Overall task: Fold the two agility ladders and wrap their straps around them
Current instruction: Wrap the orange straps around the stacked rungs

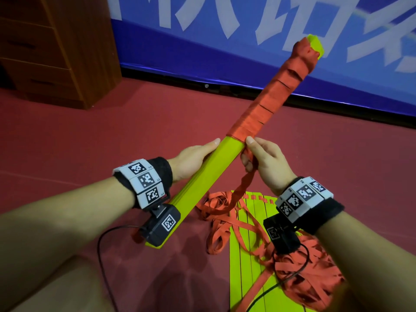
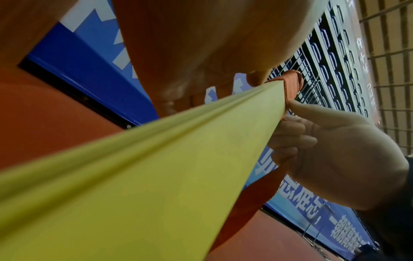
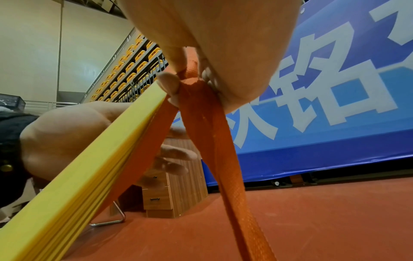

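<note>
Left hand (image 1: pixel 193 159) grips folded ladder bundle (image 1: pixel 200 176), held up tilted far-right over the floor. Right hand (image 1: pixel 263 158) pinches red strap (image 1: pixel 242 190) at the wrap edge. Keep tension, overlap turns toward the near end. Second ladder (image 1: pixel 252 255) lies on the floor, unwrapped.

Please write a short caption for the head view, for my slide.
Left hand holds the folded yellow ladder while right hand winds its orange strap around it.
</note>
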